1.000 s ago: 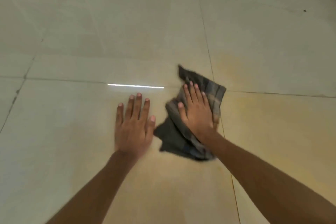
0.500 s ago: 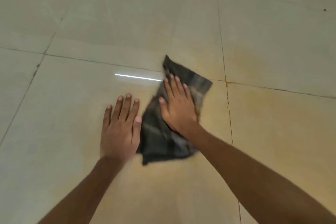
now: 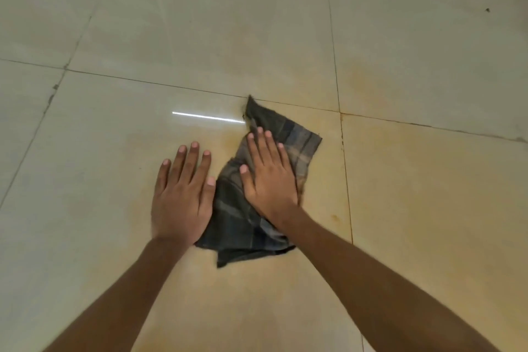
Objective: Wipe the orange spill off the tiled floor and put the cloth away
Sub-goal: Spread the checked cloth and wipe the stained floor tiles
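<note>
A dark plaid cloth (image 3: 238,227) lies crumpled on the glossy tiled floor (image 3: 120,151). My right hand (image 3: 270,177) presses flat on its middle, fingers pointing away from me. To the cloth's left, my left hand (image 3: 183,191) rests flat and empty on the floor, its thumb side touching the cloth's left edge. A thin orange film (image 3: 405,209) tints the tiles around and to the right of the cloth, with darker orange specks (image 3: 335,218) near the vertical grout line.
Grout lines (image 3: 344,169) cross just beyond and to the right of the cloth. A bright strip of reflected light (image 3: 207,117) lies on the tile ahead of my left hand. A small dark speck (image 3: 487,10) sits far right.
My right hand has slid the cloth leftwards, off the vertical grout line, until it met my left hand. The left hand has stayed flat on the floor.
</note>
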